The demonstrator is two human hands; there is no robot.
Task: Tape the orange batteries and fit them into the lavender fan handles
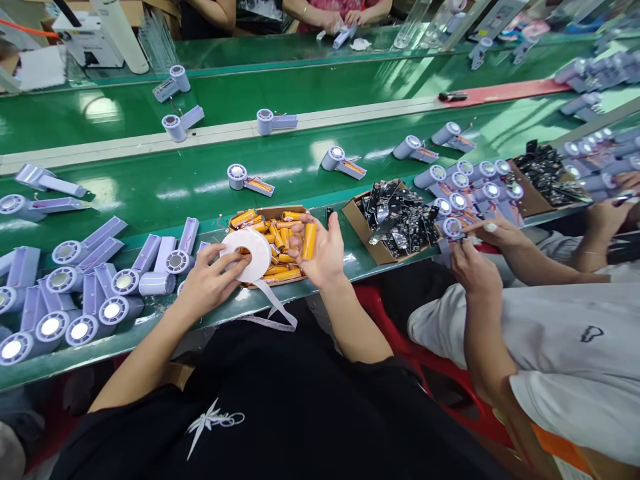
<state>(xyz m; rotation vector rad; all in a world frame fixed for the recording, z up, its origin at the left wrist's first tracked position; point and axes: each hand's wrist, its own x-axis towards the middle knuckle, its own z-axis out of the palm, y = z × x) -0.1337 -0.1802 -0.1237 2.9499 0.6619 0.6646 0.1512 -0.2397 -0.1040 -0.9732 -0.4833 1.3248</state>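
Note:
My left hand (pixel 213 277) grips a white roll of tape (pixel 257 250), with fingers at its centre hole. A loose strip of tape (pixel 277 307) hangs from the roll over the table edge. Palm up, my right hand (pixel 324 257) holds an orange cylindrical battery (pixel 309 241) upright against its curled fingers, the thumb standing apart. Beneath and between both hands is a cardboard box (pixel 283 211) filled with more orange batteries (pixel 275 235). The roll covers the box's left part.
Lilac fan-like housings (pixel 83 327) crowd the left of the bench; others lie on the green conveyor (pixel 190 170). To the right stands a box of black circuit boards (pixel 395 217). A co-worker's hands (pixel 475 260) work beside more housings. Another person's hands (pixel 345 20) are across the line.

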